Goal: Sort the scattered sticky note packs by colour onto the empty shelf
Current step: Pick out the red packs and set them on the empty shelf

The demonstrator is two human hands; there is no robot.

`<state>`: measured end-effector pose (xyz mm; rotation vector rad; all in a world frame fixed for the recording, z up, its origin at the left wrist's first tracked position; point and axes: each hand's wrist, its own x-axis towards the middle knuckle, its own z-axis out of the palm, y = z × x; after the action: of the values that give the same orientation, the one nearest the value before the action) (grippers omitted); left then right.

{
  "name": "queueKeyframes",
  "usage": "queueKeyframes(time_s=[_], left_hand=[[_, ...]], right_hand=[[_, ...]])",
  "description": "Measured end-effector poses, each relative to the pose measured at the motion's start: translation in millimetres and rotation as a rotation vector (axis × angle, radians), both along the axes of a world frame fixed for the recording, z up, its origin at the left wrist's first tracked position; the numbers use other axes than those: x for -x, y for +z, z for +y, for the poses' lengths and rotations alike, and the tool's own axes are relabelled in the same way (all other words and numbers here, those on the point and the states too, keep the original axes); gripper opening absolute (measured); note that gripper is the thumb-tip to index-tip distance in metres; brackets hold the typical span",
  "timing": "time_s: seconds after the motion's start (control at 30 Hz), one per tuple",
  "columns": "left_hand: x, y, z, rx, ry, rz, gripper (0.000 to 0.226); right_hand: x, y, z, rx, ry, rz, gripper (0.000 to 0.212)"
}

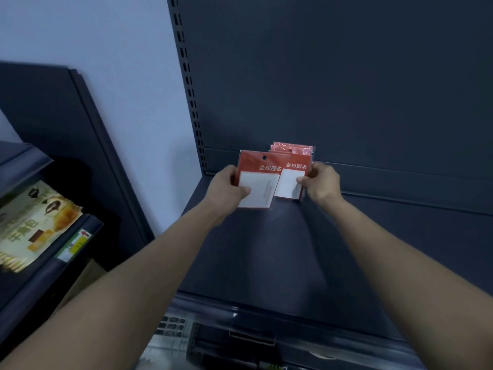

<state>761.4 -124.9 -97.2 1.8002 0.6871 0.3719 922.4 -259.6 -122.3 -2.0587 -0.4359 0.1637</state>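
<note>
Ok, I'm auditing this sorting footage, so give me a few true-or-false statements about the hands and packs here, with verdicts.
1. The left hand grips a red-carded pack. True.
2. The right hand is empty. False: it pinches a second red pack.
3. Behind the second red pack stand further packs. True.
4. The packs are at the front edge of the shelf. False: they are near its back panel.

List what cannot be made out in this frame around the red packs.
Head view only:
- Number of packs in the rear stack: covered by the right pack.
- Fingers of the left hand: behind the left pack.
- Its small grey print: too small.
- Goods below the shelf: blurred, cut by the bottom edge.
</note>
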Motion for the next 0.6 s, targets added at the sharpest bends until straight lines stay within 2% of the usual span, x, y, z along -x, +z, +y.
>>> queueKeyframes(time_s=[0.3, 0.47, 0.6], left_hand=[[-38.4, -14.7, -5.6, 0.029, 0.035, -0.02, 0.015], [-62.1, -21.7, -11.3, 0.143, 0.031, -0.034, 0.02], [-78.6, -30.3, -17.5, 0.113, 0.028, -0.023, 0.017]], right_hand=[[-18.3, -2.8, 0.7, 0.126, 0.021, -0.123, 0.01], [-29.1, 0.1, -3.3, 0.194, 0.056, -0.122, 0.009], [-32.4, 0.5, -8.4, 0.217, 0.038, -0.144, 0.01]])
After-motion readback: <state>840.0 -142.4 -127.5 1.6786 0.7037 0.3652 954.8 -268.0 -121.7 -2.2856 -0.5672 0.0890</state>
